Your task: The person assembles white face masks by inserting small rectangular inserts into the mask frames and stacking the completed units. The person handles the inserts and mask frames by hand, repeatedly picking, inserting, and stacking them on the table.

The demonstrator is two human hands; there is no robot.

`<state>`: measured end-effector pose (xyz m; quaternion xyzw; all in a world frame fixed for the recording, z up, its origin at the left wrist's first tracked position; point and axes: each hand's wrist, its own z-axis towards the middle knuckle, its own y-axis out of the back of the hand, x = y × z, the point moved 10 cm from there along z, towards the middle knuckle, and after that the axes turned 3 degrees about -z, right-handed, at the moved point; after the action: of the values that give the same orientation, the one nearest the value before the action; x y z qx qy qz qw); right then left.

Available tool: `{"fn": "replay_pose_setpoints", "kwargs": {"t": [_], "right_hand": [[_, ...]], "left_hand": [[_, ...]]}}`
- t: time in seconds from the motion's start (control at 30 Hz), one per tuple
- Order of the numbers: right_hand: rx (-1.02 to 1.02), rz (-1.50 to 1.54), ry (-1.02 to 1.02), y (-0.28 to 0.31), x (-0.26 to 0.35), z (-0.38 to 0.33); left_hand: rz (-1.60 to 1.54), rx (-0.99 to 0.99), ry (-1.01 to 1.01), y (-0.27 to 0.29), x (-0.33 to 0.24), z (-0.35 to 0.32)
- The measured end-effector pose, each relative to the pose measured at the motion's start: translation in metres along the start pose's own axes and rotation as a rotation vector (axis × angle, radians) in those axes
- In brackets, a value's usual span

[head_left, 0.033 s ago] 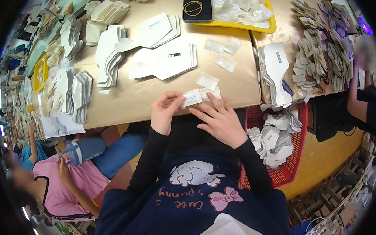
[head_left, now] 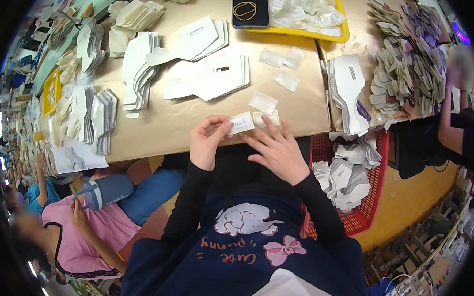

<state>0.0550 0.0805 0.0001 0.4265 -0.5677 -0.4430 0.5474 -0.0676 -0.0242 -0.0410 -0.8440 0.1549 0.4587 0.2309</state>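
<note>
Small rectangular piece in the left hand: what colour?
The piece is white with dark print; best in head view.

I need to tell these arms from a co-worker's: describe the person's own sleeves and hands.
The left sleeve and right sleeve are both black, long and close-fitting, ending at the wrists, with no marking visible. The left hand and right hand are bare: no glove, ring or watch shows.

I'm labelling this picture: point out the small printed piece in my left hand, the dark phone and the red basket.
Small printed piece (head_left: 242,123): head view, middle of its face.
Dark phone (head_left: 262,9): head view, right part of its face.
Red basket (head_left: 376,182): head view, right side wall.
</note>
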Motion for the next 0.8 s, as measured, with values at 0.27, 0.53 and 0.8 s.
{"fn": "replay_pose_setpoints", "kwargs": {"t": [0.27,0.53,0.8], "right_hand": [[-0.19,-0.113,-0.269,0.024,-0.081,0.011],[-0.354,0.979,-0.534,0.035,-0.072,-0.012],[-0.328,0.999,-0.691,0.017,-0.07,-0.022]], "left_hand": [[-0.037,0.003,-0.031,0.003,-0.004,0.003],[-0.012,0.164,-0.007,-0.039,0.004,-0.002],[0.051,0.101,0.016,-0.045,0.013,0.006]]}}
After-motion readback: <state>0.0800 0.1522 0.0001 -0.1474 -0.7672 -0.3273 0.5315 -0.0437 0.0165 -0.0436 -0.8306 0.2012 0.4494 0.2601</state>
